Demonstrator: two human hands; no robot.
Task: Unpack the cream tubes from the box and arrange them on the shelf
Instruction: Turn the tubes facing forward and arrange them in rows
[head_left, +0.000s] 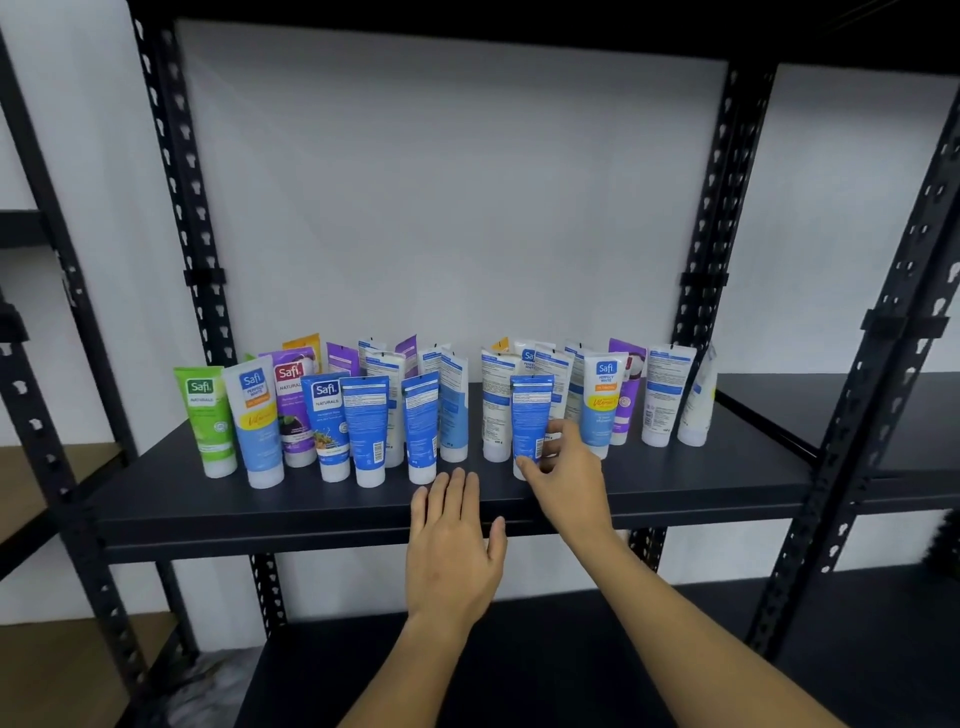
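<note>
While your left hand (453, 545) hovers flat at lower centre, fingers straight and holding nothing, just before the front edge of the black shelf (675, 480), your right hand (563, 475) reaches further in and pinches a blue tube (530, 415) low down, thumb in front and fingers behind. It stands cap-down, seemingly upright. Beyond, across mid-frame, the other cream tubes (363, 415) stand cap-down in loose rows, a green tube (208, 423) leftmost. Behind them is the white wall (441, 182).
</note>
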